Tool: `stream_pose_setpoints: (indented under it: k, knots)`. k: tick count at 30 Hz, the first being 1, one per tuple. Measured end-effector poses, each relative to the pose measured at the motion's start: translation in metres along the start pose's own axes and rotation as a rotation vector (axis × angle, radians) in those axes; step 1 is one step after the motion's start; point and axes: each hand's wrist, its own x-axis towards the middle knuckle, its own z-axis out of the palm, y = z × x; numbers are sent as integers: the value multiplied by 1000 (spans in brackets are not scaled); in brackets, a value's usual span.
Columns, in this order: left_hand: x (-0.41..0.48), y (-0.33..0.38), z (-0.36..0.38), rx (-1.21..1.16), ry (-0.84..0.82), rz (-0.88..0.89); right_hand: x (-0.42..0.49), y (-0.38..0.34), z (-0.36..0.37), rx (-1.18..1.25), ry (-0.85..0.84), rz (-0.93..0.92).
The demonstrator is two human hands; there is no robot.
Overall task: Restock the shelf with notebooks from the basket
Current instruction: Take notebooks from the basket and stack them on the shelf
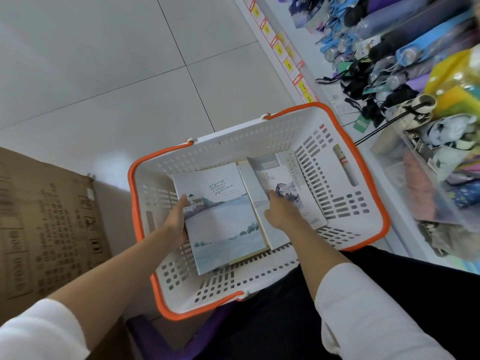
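White floor tiles (104, 61) surround your basket (385, 216). Your left hand (179, 216) grips the seascape notebook (220, 224); your right hand (279, 211) touches the mountain notebook (270, 178) beside it, grip unclear.

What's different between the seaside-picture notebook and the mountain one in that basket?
The seaside notebook has a painting over most of its cover; the mountain notebook is mostly white with one small grey picture. The left hand grips the seaside notebook's edge; the right hand only touches the mountain notebook with straight fingers. Both lie in the white basket.
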Motion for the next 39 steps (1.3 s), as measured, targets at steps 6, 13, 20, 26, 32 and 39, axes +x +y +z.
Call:
stream_pose_setpoints:
  k: [6, 13, 20, 26, 32, 39]
  knots:
    - [-7, -5, 5, -12, -44, 20, -23, -57, -9, 139, -35, -162]
    - [-23, -5, 6, 168, -150, 54, -63, -111, 7, 423, -322, -350]
    - [-40, -3, 1, 164, -168, 67, -69, -65, -19, 710, -145, -60]
    - [-55, 24, 6, 164, -384, 104, -83, -23, -52, 774, -79, 182]
    - [-82, 57, 34, 124, -488, 160, -113, -12, -66, 915, -47, 145]
    - [-129, 73, 98, 94, -360, 347, -161, 4, -129, 1081, 280, -16]
